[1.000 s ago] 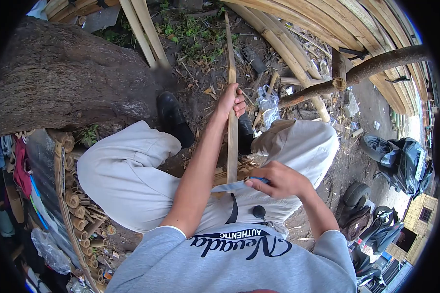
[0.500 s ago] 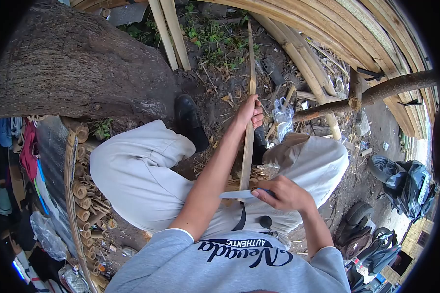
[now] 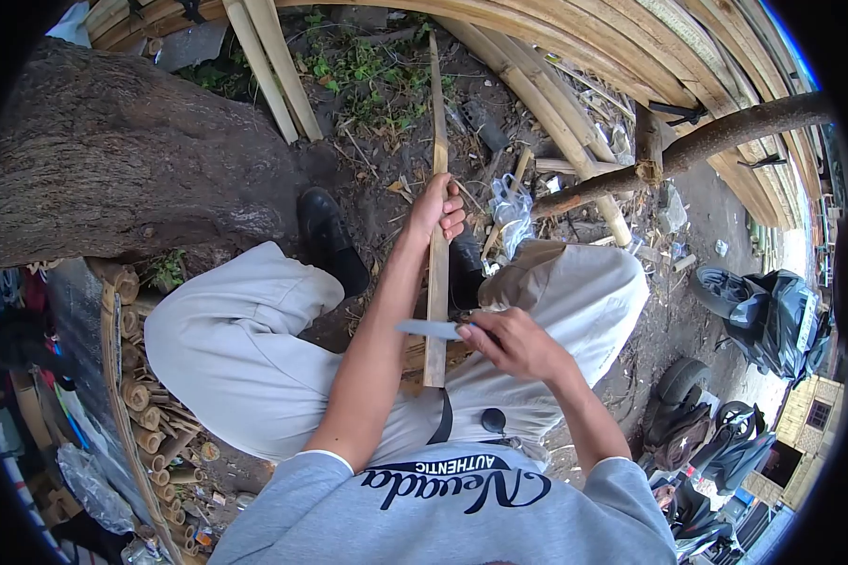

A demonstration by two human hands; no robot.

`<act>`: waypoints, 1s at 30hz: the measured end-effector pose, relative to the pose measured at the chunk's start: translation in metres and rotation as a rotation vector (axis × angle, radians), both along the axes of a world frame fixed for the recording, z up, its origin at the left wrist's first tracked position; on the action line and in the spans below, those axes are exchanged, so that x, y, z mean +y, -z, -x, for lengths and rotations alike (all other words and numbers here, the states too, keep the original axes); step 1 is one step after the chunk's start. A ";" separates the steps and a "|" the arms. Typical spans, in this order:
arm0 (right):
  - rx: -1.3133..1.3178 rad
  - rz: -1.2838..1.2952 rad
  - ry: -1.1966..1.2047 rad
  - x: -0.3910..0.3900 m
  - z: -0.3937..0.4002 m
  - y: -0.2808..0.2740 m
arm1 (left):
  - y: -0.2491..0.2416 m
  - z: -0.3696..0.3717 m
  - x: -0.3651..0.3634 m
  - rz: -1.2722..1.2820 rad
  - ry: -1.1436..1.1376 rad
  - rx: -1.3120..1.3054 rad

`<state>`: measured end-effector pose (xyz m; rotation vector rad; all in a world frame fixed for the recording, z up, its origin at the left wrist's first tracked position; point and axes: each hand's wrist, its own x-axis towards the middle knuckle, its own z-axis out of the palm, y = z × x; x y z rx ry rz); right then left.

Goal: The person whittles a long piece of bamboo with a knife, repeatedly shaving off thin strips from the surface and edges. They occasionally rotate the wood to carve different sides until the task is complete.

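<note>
A long split-bamboo strip (image 3: 436, 362) runs from my lap out over the ground, its near end between my thighs. My left hand (image 3: 435, 209) is wrapped round the strip near its middle, out beyond my knees. In my right hand (image 3: 520, 345) is a knife, gripped by its handle. The knife's pale blade (image 3: 422, 328) points left and lies across the strip a short way up from its near end. Its tip overlaps my left forearm in this view.
A thick tree trunk (image 3: 132, 160) lies at the left, above stacked bamboo pieces (image 3: 146, 414). Long bamboo slats (image 3: 622, 56) curve across the top right, near a wooden pole (image 3: 725, 137). A plastic bag (image 3: 512, 215) is on the littered ground. Motorbikes (image 3: 763, 311) stand at the right.
The knife in my right hand has moved forward along the strip, away from its near end. My left hand keeps its hold. The whole view has shifted slightly.
</note>
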<state>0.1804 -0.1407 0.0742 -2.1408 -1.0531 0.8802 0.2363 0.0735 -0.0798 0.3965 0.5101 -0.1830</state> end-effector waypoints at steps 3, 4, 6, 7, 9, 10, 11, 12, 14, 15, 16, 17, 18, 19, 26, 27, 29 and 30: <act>0.150 -0.192 -0.288 0.000 0.008 -0.012 | 0.003 0.001 0.001 0.004 0.010 -0.036; 0.150 -0.190 -0.282 0.000 0.007 -0.009 | 0.003 0.000 0.001 0.006 0.016 -0.036; 0.011 0.070 0.068 -0.001 0.002 -0.002 | 0.002 -0.004 -0.004 0.012 0.000 -0.033; 0.063 0.142 0.118 0.003 -0.001 -0.006 | 0.001 -0.004 -0.006 0.006 -0.009 -0.031; 0.093 0.025 -0.032 -0.001 0.004 -0.002 | 0.000 -0.001 -0.003 -0.002 -0.004 -0.037; 0.124 -0.096 -0.179 -0.001 0.008 -0.002 | 0.001 0.002 0.000 -0.014 0.004 -0.041; 0.188 -0.113 -0.298 -0.002 0.010 -0.004 | 0.002 0.005 0.003 -0.019 0.004 -0.036; 0.190 -0.118 -0.297 -0.001 0.011 -0.007 | 0.001 0.004 0.005 0.005 0.010 -0.059; 0.236 -0.069 -0.174 0.000 0.010 -0.010 | 0.001 0.002 0.005 0.062 0.024 -0.109; 0.139 -0.055 -0.081 0.001 0.008 -0.007 | 0.003 0.001 0.004 0.065 0.027 -0.110; 0.138 -0.053 -0.079 0.001 0.005 -0.006 | 0.004 0.001 0.005 0.093 0.034 -0.128; 0.099 -0.007 -0.129 0.001 0.001 -0.006 | 0.005 0.001 0.007 0.119 0.038 -0.147; 0.061 0.037 -0.179 0.001 0.000 -0.006 | 0.006 0.003 0.007 0.117 0.039 -0.147; 0.075 -0.037 -0.230 0.001 0.003 -0.007 | 0.007 0.005 0.007 0.096 0.046 -0.150; -0.047 -0.004 0.001 -0.001 0.007 -0.008 | 0.013 0.003 0.005 0.035 0.060 -0.148; -0.021 -0.008 -0.112 -0.002 0.006 -0.008 | 0.013 0.003 0.003 0.013 0.066 -0.113; 0.013 -0.015 -0.223 -0.003 0.006 -0.008 | 0.014 0.001 0.000 -0.003 0.067 -0.068; 0.017 0.007 -0.190 -0.002 0.003 -0.011 | 0.012 0.001 -0.001 -0.020 0.068 -0.025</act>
